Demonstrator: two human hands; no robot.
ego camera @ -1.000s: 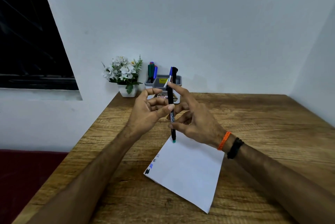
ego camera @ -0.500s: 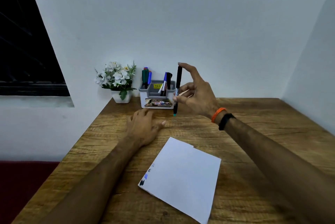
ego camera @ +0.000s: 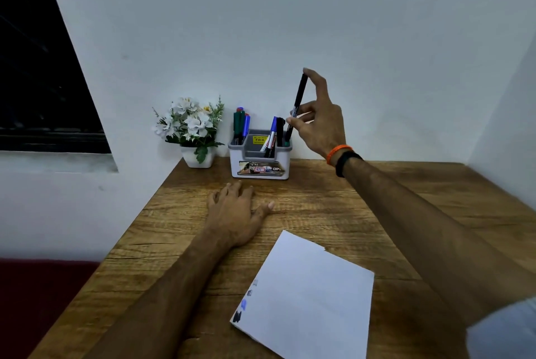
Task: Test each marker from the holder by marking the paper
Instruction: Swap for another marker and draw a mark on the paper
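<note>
My right hand (ego camera: 317, 123) grips a slim black marker (ego camera: 296, 107) with a teal end, held nearly upright; its lower tip is at the rim of the grey holder's (ego camera: 260, 169) right compartment. That compartment also holds a blue marker (ego camera: 272, 133) and a black one (ego camera: 279, 131). The left compartment holds green, red and blue markers (ego camera: 240, 125). My left hand (ego camera: 235, 213) lies flat on the wooden table, fingers spread, holding nothing. The white paper (ego camera: 307, 299) lies near me, with small black, blue and faint marks along its left edge.
A white pot of white flowers (ego camera: 191, 129) stands left of the holder against the wall. The wooden table (ego camera: 333, 207) sits in a corner, with walls behind and to the right. A dark window is at the far left.
My right hand carried the black marker from above the paper back to the holder. My left hand let go of it and dropped flat onto the table.
</note>
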